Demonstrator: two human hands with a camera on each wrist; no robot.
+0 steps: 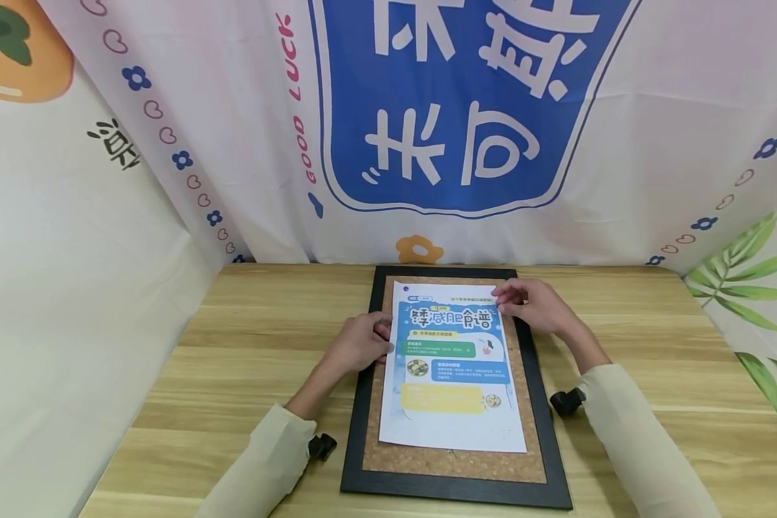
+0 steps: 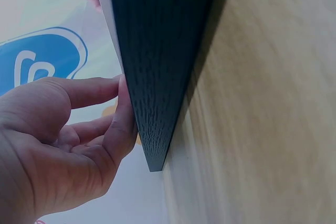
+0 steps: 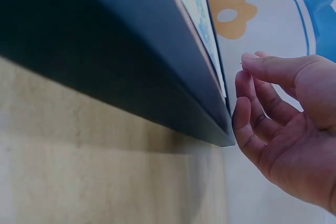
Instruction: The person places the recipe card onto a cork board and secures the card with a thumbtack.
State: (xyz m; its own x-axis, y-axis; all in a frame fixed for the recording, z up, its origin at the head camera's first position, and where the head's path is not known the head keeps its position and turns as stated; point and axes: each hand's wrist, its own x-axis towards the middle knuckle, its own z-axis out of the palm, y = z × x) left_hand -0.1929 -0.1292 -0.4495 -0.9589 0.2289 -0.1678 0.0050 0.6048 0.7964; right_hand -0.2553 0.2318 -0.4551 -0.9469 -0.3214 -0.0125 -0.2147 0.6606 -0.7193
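Observation:
A printed paper sheet (image 1: 453, 432) with Chinese text lies on a black-framed cork board (image 1: 421, 464). At the sheet's top left corner sits a small dark purple pushpin (image 1: 406, 288). My left hand (image 1: 360, 342) is over the board's left side, its thumb and forefinger pinching the sheet's left edge. Near the sheet's top right corner, my right hand (image 1: 532, 306) has thumb and forefinger together. In the right wrist view, the thin point of a pushpin (image 3: 241, 63) sticks out between these fingertips; its head is hidden by them. The other fingers of this hand curl loosely.
The board rests on a wood-grain table (image 1: 252, 381), its top near the table's back edge. Behind hangs a printed cloth (image 1: 233, 93) with a large blue shape. Dark wrist mounts (image 1: 321, 447) show on both sleeves.

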